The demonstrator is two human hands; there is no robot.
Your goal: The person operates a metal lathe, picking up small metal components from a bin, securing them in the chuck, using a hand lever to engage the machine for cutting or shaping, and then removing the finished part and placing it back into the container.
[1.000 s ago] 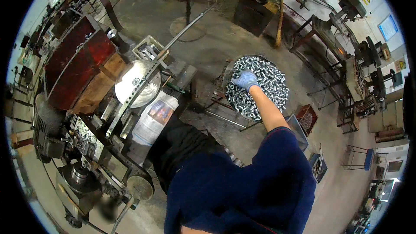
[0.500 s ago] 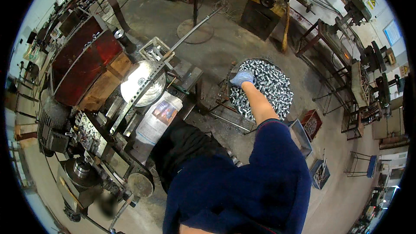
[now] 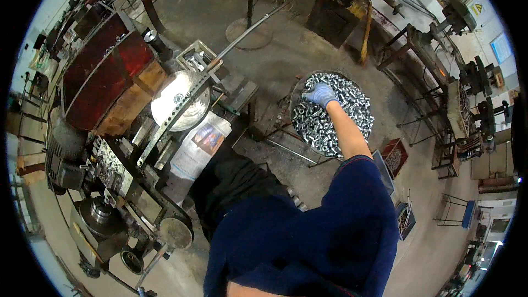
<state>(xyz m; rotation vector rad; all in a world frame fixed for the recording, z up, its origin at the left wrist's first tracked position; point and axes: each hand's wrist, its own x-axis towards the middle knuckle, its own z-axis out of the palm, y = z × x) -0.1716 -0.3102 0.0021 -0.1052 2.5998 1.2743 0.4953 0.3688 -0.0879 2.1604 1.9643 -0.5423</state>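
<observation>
My right hand (image 3: 321,94), in a light blue glove, reaches into a round basin (image 3: 297,79) heaped with short, shiny metal sleeves (image 3: 347,111). It rests on the upper left part of the heap, touching the pieces. Its fingertips point down and left among them, so I cannot see whether they grip any. The bare right forearm (image 3: 347,132) passes over the heap from a dark blue sleeve. My left hand is out of sight; only some bare skin shows at the lower edge.
On my left stands a machine with a bright round disc (image 3: 181,102), a long slotted bar (image 3: 175,115) and a folded newspaper (image 3: 192,154). A red bin (image 3: 395,157) and a blue tray (image 3: 406,220) sit right of the basin. A broom (image 3: 365,36) leans farther back.
My right hand has moved from the basin's left edge rightward onto the heap of metal sleeves. The view has shifted slightly.
</observation>
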